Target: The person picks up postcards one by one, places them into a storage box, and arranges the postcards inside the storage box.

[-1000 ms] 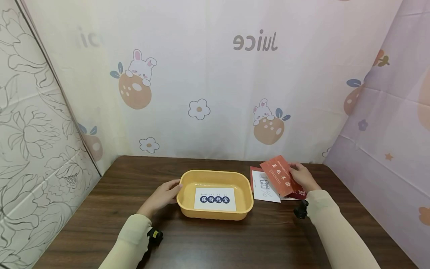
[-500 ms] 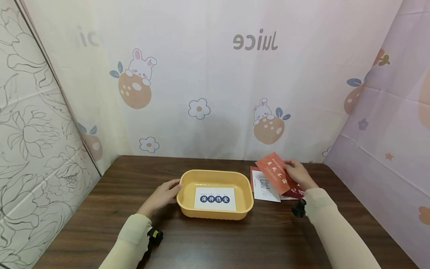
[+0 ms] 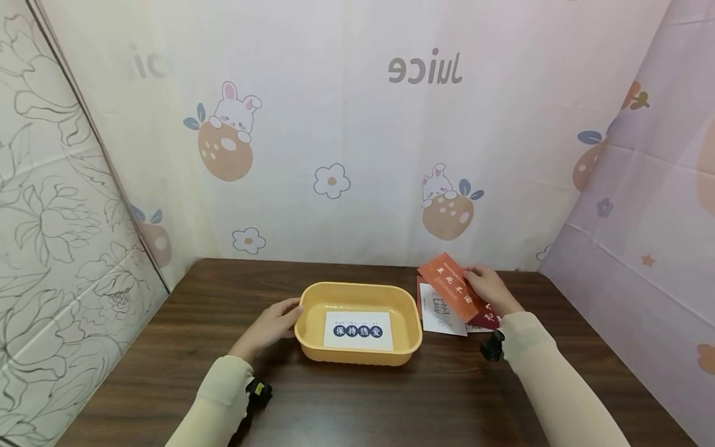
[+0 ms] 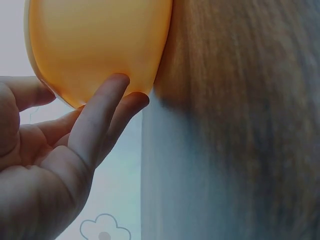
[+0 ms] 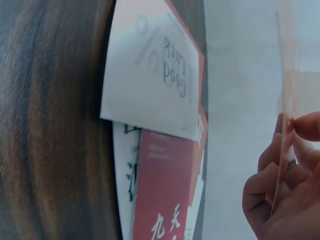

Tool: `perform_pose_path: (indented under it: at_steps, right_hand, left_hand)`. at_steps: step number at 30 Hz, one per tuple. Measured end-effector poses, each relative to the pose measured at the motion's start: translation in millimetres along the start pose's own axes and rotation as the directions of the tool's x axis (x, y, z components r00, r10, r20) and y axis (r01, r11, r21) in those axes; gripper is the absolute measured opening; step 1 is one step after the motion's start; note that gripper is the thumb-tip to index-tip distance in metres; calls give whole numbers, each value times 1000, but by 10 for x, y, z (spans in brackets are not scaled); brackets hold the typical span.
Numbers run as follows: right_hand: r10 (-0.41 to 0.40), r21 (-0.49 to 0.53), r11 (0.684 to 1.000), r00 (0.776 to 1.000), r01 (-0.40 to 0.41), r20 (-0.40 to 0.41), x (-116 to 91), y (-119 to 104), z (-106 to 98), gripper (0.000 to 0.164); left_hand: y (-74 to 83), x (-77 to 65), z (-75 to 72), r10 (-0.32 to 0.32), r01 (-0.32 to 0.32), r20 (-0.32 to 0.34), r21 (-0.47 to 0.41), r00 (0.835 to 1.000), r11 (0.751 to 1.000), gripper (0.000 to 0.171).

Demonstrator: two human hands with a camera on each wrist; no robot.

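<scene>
A yellow plastic basin [image 3: 358, 356] stands on the table with a white card [image 3: 357, 341] lying flat inside, printed with dark blue discs. At its left end my left hand [image 3: 274, 321] grips the rim; the left wrist view has the thumb at the rim and fingers [image 4: 102, 112] against the outer wall. My right hand [image 3: 491, 290] pinches an orange-red card [image 3: 449, 287] between thumb and fingers, tilted above a loose pile. That card appears edge-on in the right wrist view. Beneath it lie a white "Good Luck" card [image 5: 155, 75] and a dark red card [image 5: 165, 175].
More cards, partly covered, lie under the pile at the basin's right; a white card [image 5: 125, 170] with dark writing shows there. Behind the dark wooden table [image 3: 368, 410] hangs a patterned curtain [image 3: 357, 136], with further cloth on both sides.
My right hand has moved a little left and up with the orange-red card, which shifts toward the basin over the pile. The left hand and basin stay in place.
</scene>
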State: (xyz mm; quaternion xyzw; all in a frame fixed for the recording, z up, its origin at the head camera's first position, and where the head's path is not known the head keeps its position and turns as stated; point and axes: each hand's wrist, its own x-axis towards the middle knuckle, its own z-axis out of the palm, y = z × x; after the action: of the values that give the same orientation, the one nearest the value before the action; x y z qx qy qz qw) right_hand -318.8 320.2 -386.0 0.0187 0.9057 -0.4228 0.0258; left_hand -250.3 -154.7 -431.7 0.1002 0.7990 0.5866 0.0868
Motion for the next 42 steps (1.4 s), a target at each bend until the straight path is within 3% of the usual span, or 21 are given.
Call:
perform_pose_path:
  at_steps: [10,18,30,42]
  right_hand:
    - [22,17,1000,999,-22,26,-11,-215,76,55]
    - [-73,-7,997,997,73,37,14,-351,118,48]
    - [-133,63,990,987,127,94,-57,-651,227,41]
    - [-266,55,964,953,260,145,-141,-1020,350,36]
  left_hand:
    - [-10,20,-2,-5,5,-3,-1,1000,1000,48]
    - [0,20,-6,-6,6,-3,11,1000,1000,49]
    - [-17,32,-11,-10,10,-5,9,1000,1000,48]
    - [11,34,-17,-15,15,-3,12,1000,1000,48]
